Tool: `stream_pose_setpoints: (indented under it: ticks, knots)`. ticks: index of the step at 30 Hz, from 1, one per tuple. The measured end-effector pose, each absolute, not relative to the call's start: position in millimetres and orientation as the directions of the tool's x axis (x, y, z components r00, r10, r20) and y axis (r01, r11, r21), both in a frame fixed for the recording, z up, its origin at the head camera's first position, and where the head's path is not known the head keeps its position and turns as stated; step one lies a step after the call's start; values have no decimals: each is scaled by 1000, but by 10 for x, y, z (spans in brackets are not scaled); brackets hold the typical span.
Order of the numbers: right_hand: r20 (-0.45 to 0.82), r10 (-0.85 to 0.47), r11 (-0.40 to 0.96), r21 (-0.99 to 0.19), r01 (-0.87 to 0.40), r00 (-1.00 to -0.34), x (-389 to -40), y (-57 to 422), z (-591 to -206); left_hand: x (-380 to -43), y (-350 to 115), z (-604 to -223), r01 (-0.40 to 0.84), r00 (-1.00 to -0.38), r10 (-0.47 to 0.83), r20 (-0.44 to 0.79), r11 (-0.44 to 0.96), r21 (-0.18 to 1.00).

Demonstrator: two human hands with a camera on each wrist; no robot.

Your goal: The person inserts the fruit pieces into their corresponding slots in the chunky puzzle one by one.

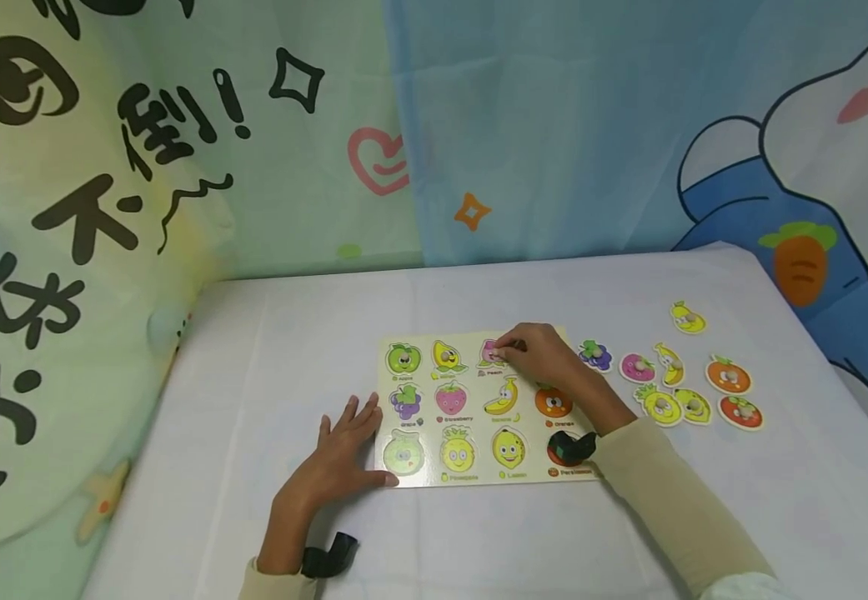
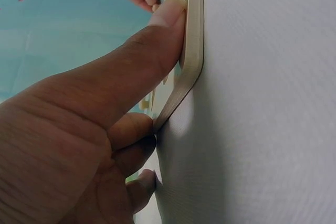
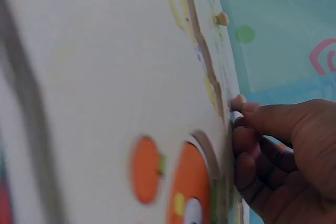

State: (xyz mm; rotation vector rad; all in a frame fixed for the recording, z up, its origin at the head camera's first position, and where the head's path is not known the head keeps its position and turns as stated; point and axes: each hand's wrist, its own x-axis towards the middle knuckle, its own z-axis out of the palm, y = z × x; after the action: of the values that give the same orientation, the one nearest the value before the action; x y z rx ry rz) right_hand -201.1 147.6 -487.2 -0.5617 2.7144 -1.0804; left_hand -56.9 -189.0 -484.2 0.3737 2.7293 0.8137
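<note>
A fruit puzzle board (image 1: 429,417) lies flat on the white table, with rows of fruit pictures. At its left edge is my left hand (image 1: 343,450), fingers spread, thumb over the near corner. The left wrist view shows that thumb (image 2: 168,14) pressing on the board's top and the other fingers beside its edge. Over the top row, my right hand (image 1: 534,350) pinches the small knob (image 3: 238,102) of the pink peach piece (image 1: 489,353) between thumb and fingertips. Its forearm hides part of the board's right side. Knobs also stand up from the green apple (image 1: 403,359) and its yellow neighbour (image 1: 447,357).
Several loose fruit pieces lie right of the board: grapes (image 1: 595,356), a pink fruit (image 1: 637,367), a banana (image 1: 670,364), a pineapple (image 1: 660,406), a lemon (image 1: 693,407), an orange (image 1: 729,376), a red fruit (image 1: 741,412) and a yellow pear (image 1: 687,318). A printed cloth (image 1: 554,125) hangs behind.
</note>
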Motion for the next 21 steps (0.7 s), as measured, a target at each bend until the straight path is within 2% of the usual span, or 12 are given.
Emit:
stream_pose_setpoints:
  ticks: [5,9,15,21]
  knots:
    - [-37,-353,676,-701,-227,-935,-1991,1560,-4828,-566,-1890,-4830,166,-931,318,-177,805,570]
    - [3,-314,658,-720,-220,-949,-1956,1690,-4826,-564,-1886,-4828,163,-930,318,-182,804,572]
    - [12,-200,674,-724,-147,-980,-1940,1887,-4809,-571,-1894,-4824,162,-930,318,-182,802,575]
    - [60,-155,702,-696,-152,-986,-1964,2093,-4813,-570,-1893,-4817,154,-931,315,-186,799,581]
